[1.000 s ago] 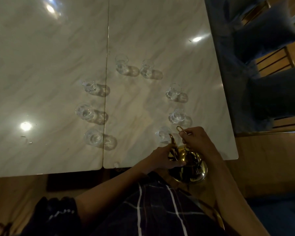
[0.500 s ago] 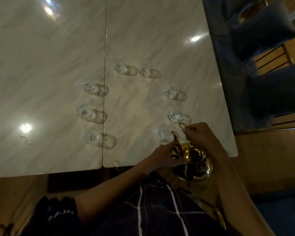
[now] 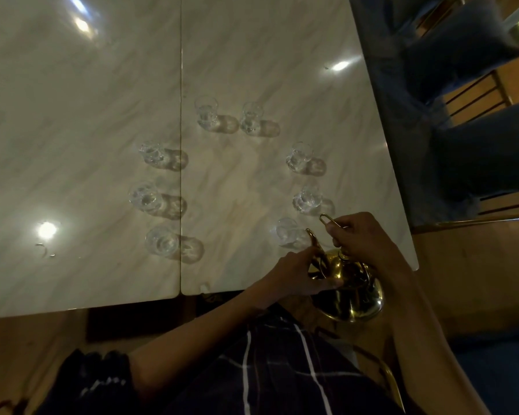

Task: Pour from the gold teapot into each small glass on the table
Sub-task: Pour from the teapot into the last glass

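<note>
The shiny gold metal teapot (image 3: 352, 290) hangs over the pale marble worktop (image 3: 252, 55) edge, spout by the nearest small clear glass (image 3: 286, 230). Right hand (image 3: 361, 236) grips its wire handle; left hand (image 3: 297, 275) steadies the body. Probably heavy, slippery; glasses fragile.

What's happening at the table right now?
A person is holding the gold teapot at the table's near edge, the right hand on its handle and the left hand steadying the body near the spout. The spout points at the nearest small glass on the right side. Eight small glasses stand upright in a loose ring. Whether any liquid is flowing, or which glasses are filled, cannot be told.
</note>
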`<action>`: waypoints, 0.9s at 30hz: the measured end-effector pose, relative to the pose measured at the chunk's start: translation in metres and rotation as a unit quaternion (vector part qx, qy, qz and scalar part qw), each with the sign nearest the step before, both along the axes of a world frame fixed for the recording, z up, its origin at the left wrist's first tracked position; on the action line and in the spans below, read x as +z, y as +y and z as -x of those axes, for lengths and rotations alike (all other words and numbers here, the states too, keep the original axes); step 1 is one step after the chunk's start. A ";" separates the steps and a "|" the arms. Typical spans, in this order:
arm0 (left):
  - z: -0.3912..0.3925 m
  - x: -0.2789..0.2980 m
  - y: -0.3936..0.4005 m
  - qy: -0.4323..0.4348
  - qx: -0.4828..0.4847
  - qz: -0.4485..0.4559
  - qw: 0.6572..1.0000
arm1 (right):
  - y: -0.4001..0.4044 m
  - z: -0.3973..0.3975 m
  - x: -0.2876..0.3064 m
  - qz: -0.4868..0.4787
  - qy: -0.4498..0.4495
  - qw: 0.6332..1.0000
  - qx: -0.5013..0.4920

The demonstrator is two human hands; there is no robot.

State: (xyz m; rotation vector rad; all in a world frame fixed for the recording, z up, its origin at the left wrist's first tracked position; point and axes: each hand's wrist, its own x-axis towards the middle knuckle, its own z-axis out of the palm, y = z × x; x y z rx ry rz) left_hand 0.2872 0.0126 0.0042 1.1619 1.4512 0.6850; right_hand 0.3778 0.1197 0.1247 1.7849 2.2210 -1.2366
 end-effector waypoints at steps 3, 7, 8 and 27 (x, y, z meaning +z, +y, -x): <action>0.000 0.006 0.001 -0.009 0.007 -0.010 1.000 | 0.000 0.000 0.007 -0.008 -0.002 1.000 0.002; -0.002 0.012 0.001 -0.006 0.014 -0.028 0.999 | 0.002 -0.002 0.013 -0.014 -0.008 1.000 0.009; -0.003 0.013 0.001 -0.009 0.016 -0.025 1.000 | 0.002 -0.002 0.014 -0.016 -0.008 1.000 0.009; -0.002 0.039 -0.006 -0.006 0.048 -0.071 0.996 | 0.000 -0.001 0.035 -0.038 -0.017 0.998 0.037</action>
